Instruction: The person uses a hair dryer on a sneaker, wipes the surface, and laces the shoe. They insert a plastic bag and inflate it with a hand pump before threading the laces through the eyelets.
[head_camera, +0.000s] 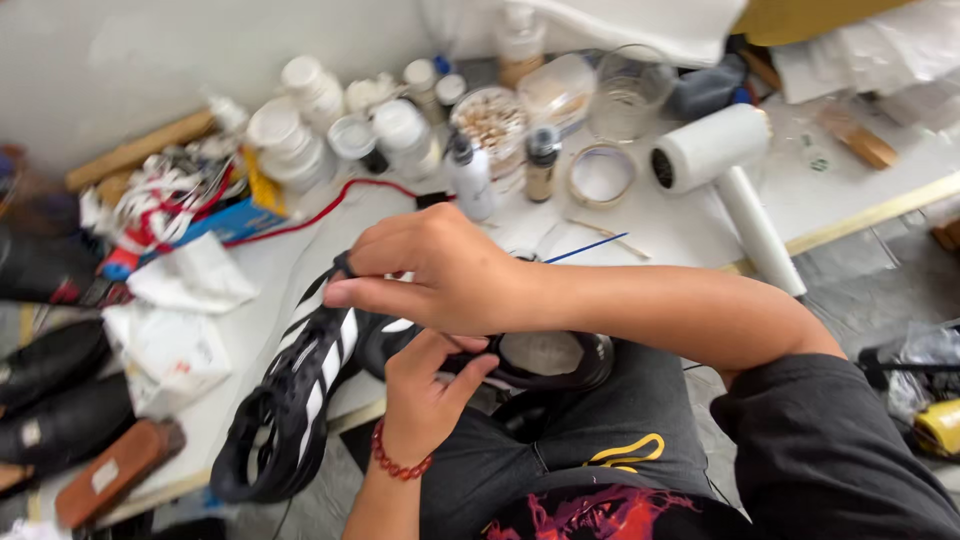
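Head view, shoe (300, 400) gripped under right hand (440, 270)

Shoe (300, 400) lies before jars (400, 135), roll (710, 148) at right.

A black sports shoe (300, 400) with white side stripes lies on its side across the person's lap, toe pointing away toward the lower left, opening facing up.
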